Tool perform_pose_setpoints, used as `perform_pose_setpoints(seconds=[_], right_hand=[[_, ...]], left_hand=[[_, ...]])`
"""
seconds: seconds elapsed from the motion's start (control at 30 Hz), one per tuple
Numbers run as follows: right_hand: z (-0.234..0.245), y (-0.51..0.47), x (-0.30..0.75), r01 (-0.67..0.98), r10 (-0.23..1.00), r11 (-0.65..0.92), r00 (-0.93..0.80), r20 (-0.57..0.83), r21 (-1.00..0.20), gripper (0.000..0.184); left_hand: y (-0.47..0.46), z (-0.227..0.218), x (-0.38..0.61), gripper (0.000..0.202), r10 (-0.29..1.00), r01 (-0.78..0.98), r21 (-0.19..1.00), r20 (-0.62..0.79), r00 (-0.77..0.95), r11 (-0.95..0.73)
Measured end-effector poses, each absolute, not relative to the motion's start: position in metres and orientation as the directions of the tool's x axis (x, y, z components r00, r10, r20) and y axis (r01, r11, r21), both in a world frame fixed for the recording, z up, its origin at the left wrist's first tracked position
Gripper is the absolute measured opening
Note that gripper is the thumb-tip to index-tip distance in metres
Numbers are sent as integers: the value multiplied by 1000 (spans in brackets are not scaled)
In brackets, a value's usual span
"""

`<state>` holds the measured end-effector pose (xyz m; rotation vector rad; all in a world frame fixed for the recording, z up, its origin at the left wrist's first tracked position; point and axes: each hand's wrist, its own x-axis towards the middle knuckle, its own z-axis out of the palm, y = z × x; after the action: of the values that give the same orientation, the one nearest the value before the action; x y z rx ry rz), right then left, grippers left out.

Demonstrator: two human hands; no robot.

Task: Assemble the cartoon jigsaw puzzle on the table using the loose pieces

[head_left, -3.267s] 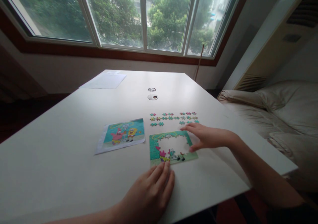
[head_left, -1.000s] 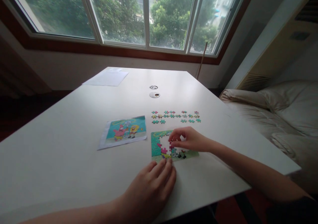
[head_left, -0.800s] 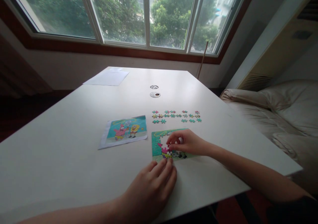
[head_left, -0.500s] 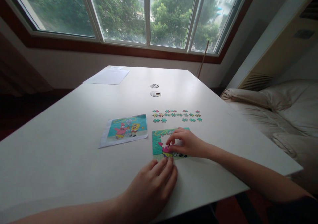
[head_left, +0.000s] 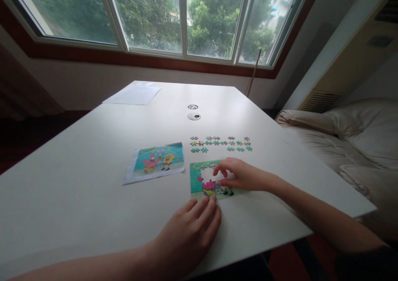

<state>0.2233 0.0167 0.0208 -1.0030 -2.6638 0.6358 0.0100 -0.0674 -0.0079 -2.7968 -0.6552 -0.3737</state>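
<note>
Head view, only one here: half-built cartoon jigsaw [head_left: 195,183] sits on the white surface [head_left: 77,181], right in front of the person, border mostly joined, white gap in the upper middle. Left hand [head_left: 192,223] lies palm down, fingertips resting on the jigsaw's near edge, gripping nothing that shows. Right hand [head_left: 238,175] is over the right part, thumb and index finger apart, no piece visible between them; can't see under the other fingers. Main risk, I'd say: the frame shifting. Left fingertips are at one edge only, so a sideways push by the right hand could swing the far edge or pop a seam. Pink starfish section [head_left: 209,186] fronts the gap, with little to brace it on that side; a dragging fingertip or thumb could lift or skew it. Can't tell if there's a backing board; without one, seams are likely weaker. Second: loose pieces [head_left: 217,143] lie in rows just beyond the far edge, nearest row close to the right hand's knuckles. A careless sweep could scatter or flip some. Third: many of those are teal and look alike, so a wrong match is likely, and forcing it could bend tabs. Printed cartoon picture [head_left: 158,160] is just left, apart from the jigsaw, worth checking. Also, right hand blocks the right side, so a proud tab there could get missed.
</note>
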Motion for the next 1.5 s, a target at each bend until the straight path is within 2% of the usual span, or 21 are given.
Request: perform_pose_setpoints(seconds=[0.2, 0.27, 0.4, 0.5, 0.7, 0.87, 1.0, 1.1, 1.17, 1.23, 1.33, 1.5], right_hand=[[38, 28, 246, 675, 716, 656, -698, -6, -337, 17], [42, 28, 254, 719, 746, 625, -665, -40, -304, 29], [45, 17, 266, 776, 769, 566, -619, -162, -277, 69], [43, 9, 267, 800, 776, 555, -597, -203, -228, 78], [42, 8, 263, 821, 786, 541, -571, -238, -182, 68], [41, 5, 260, 829, 796, 530, -559, -233, -180, 69], [46, 12, 269, 799, 770, 545, -597, -226, -254, 69], [48, 38, 290, 784, 802, 523, -585, -117, -335, 51], [44, 62, 309, 828, 882, 457, -470, 40, -324, 36], [34, 85, 329, 871, 917, 396, -360, 172, -292, 30], [15, 107, 349, 899, 927, 358, -310, 213, -252, 27], [-1, 117, 354, 908, 942, 331, -302, 147, -258, 28]], left_hand=[[-66, -7, 10, 28, 412, 478, -185, 306, 858, -859], [-66, -9, 11, 28, 424, 494, -181, 320, 847, -850], [-64, -11, 13, 28, 464, 532, -159, 326, 823, -832], [-64, -10, 14, 30, 484, 543, -144, 307, 819, -827], [-63, -7, 14, 31, 491, 537, -119, 280, 825, -835], [-62, -9, 13, 30, 508, 549, -96, 272, 817, -830], [-62, -10, 14, 28, 519, 557, -82, 270, 811, -827], [-62, -11, 14, 28, 520, 559, -84, 273, 809, -825], [-62, -11, 13, 28, 513, 553, -87, 278, 812, -829], [-62, -12, 13, 27, 506, 549, -90, 288, 813, -831], [-61, -14, 12, 27, 506, 553, -90, 307, 806, -828], [-61, -12, 12, 27, 500, 546, -87, 304, 811, -833]])
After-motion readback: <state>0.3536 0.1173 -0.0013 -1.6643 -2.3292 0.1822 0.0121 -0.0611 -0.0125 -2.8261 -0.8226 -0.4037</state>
